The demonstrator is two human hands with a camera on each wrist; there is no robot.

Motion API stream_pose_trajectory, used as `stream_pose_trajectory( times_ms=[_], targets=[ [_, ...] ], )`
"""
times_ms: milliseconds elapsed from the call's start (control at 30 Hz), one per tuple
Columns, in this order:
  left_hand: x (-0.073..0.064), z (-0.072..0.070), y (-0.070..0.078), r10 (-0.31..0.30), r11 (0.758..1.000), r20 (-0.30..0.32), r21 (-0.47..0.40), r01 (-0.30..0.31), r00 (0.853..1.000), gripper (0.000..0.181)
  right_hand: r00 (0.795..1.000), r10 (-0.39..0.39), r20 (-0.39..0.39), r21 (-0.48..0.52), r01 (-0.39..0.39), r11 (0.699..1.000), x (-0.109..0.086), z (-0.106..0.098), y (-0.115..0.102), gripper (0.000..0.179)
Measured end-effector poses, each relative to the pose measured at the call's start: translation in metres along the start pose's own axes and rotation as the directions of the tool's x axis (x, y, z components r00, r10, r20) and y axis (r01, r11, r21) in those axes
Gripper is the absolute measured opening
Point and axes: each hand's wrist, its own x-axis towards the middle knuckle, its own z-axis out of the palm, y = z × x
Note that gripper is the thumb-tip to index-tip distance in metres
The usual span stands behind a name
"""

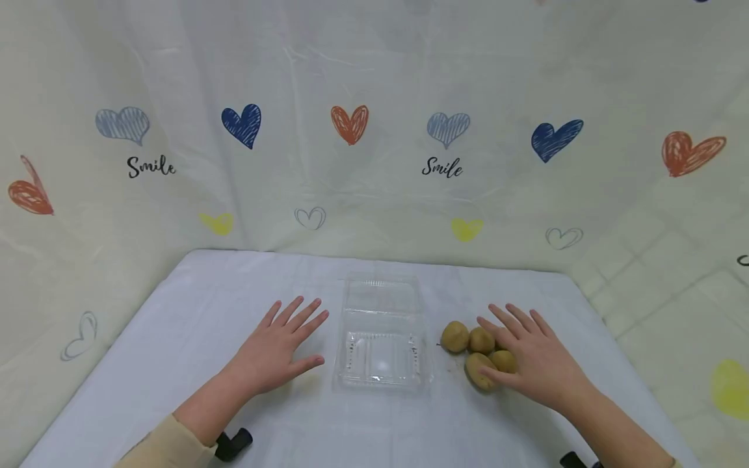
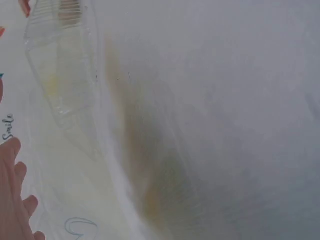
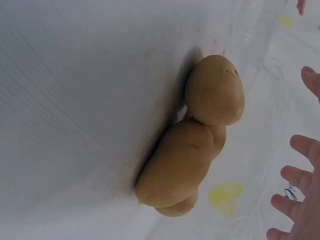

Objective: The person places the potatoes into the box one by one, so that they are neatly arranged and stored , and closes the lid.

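Four potatoes (image 1: 481,342) sit clustered on the white cloth (image 1: 383,429), just right of a clear plastic container (image 1: 383,357) (its two halves opened out); the right hand (image 1: 535,357) hangs over the cluster's right side, empty, its fingers spread wide; the left hand (image 1: 272,351), equally wide and empty, is left of the container; behind stands a backdrop (image 1: 392,71) printed with hearts.

White-covered table (image 1: 386,429): beneath the grip area. Decorated backdrop (image 1: 398,39): behind the table, beyond the grip area. Printed there, facing the grip area: orange heart (image 1: 350,125), central; dark blue heart (image 1: 242,127), left; second dark blue heart (image 1: 556,140), right; Smile lettering (image 1: 443,168), beneath a light blue heart (image 1: 448,130)
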Motion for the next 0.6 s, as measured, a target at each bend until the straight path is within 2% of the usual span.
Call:
stream_pose_trajectory(
  times_ms=[300, 600],
  targets=[
    [0.008, 0.005, 0.001, 0.016, 0.999, 0.004, -0.039, -0.016, 1.000, 0.078, 0.998, 0.032, 0.046, 0.016, -0.033, 0.999, -0.006, 0.005, -0.002, 0.079],
    [0.012, 0.002, 0.005, 0.008, 0.998, 0.079, -0.060, -0.004, 0.997, 0.080, 0.999, 0.019, 0.048, 0.022, -0.020, 1.000, -0.012, 0.011, -0.005, 0.066]
  ],
)
